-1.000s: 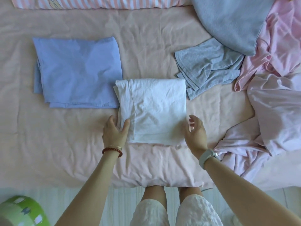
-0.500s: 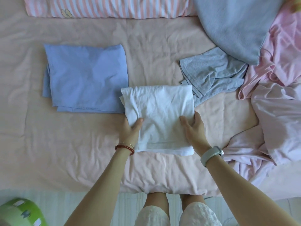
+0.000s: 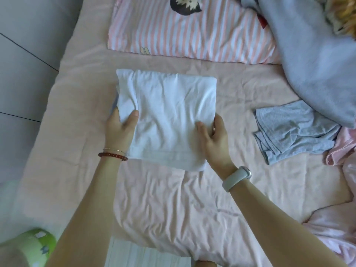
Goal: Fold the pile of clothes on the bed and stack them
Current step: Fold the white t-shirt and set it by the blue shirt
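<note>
A folded white cotton cloth [image 3: 169, 116], shaped like a square, is held by both hands over the pink bed sheet [image 3: 192, 199]. The left hand [image 3: 120, 132] grips its left edge, with the thumb on top and the other fingers tucked under. The right hand [image 3: 214, 139] grips its right edge the same way, thumb on top and fingers curled below. A tiny bit of blue cloth [image 3: 114, 105] peeks out under the white cloth by the left hand. You cannot tell if the white cloth is resting on it.

The left wrist wears a red bead bracelet [image 3: 112, 156]. The right wrist wears a pale grey watch band [image 3: 236, 178].

To the right lies a crumpled grey cloth [image 3: 292, 130] on the sheet, well apart from the white one. Beside it is a messy pink cloth [image 3: 341, 151]. A big grey-blue blanket [image 3: 312, 60] sits in the far right corner. A pink and white striped pillow [image 3: 192, 33] lies at the top of the bed. A green round thing [image 3: 32, 245] is low on the left, off the bed.
</note>
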`<move>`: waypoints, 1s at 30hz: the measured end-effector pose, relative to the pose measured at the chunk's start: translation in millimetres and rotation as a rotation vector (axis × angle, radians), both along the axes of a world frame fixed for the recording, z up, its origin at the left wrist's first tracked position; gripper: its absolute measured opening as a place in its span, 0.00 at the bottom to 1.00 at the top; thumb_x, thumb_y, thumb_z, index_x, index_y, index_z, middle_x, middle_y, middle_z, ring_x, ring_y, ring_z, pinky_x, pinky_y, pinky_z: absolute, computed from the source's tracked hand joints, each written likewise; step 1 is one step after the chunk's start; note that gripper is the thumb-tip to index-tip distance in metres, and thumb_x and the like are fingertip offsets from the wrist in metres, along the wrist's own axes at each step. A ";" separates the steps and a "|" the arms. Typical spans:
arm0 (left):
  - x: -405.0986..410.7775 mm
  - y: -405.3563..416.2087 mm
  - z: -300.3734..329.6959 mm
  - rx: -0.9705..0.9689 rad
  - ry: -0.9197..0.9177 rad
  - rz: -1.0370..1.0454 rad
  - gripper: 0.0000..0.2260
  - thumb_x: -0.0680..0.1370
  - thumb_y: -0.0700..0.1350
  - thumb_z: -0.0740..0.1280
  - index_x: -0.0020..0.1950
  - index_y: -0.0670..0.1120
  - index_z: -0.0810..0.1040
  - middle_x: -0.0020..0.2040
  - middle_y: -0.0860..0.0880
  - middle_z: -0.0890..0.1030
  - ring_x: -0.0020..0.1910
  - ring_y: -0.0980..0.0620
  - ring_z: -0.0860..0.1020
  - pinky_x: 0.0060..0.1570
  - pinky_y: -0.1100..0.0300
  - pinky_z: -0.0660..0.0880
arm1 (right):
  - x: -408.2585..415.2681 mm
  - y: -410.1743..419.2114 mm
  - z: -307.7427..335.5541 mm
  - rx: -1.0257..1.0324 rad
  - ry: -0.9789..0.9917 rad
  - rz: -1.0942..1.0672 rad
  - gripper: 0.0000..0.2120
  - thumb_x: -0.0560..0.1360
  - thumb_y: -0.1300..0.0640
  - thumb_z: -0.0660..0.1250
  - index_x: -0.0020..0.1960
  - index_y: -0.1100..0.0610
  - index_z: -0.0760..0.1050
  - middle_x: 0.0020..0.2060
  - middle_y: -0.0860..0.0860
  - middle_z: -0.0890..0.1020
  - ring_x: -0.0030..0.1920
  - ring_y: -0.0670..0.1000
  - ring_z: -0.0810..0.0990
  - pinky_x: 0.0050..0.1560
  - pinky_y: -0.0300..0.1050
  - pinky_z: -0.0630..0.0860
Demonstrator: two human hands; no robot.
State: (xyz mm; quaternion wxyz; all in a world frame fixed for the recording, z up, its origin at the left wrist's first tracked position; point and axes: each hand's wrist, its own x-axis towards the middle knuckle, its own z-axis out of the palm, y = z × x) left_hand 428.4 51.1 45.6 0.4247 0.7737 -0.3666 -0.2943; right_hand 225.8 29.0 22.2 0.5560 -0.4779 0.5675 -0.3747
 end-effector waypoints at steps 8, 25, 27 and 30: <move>64.0 -23.8 -71.5 0.808 -0.534 0.000 0.26 0.76 0.52 0.61 0.71 0.47 0.60 0.71 0.43 0.62 0.70 0.40 0.59 0.68 0.39 0.54 | 55.6 -14.4 -65.2 0.246 0.495 0.203 0.24 0.76 0.60 0.58 0.71 0.55 0.59 0.61 0.54 0.69 0.55 0.55 0.72 0.52 0.48 0.69; 65.5 -22.6 -135.1 0.726 -0.666 -0.466 0.39 0.71 0.72 0.53 0.74 0.61 0.38 0.76 0.52 0.37 0.75 0.46 0.38 0.72 0.44 0.44 | 67.6 -60.1 -123.7 -0.499 1.208 0.926 0.32 0.77 0.37 0.49 0.76 0.43 0.41 0.76 0.51 0.40 0.75 0.54 0.39 0.73 0.53 0.38; 62.0 -19.6 -130.4 0.778 -0.646 -0.390 0.38 0.72 0.71 0.52 0.75 0.58 0.39 0.77 0.50 0.39 0.75 0.44 0.40 0.72 0.42 0.44 | 62.8 -54.9 -117.8 -0.447 1.193 0.910 0.31 0.78 0.37 0.48 0.75 0.43 0.40 0.76 0.50 0.39 0.75 0.53 0.37 0.73 0.55 0.38; 40.8 -0.9 -122.9 0.769 -0.609 -0.229 0.31 0.77 0.64 0.51 0.76 0.56 0.44 0.77 0.48 0.44 0.75 0.43 0.43 0.71 0.40 0.45 | 38.5 -31.0 -109.9 -0.323 1.125 0.873 0.28 0.79 0.39 0.45 0.75 0.42 0.40 0.76 0.49 0.40 0.75 0.54 0.38 0.72 0.58 0.43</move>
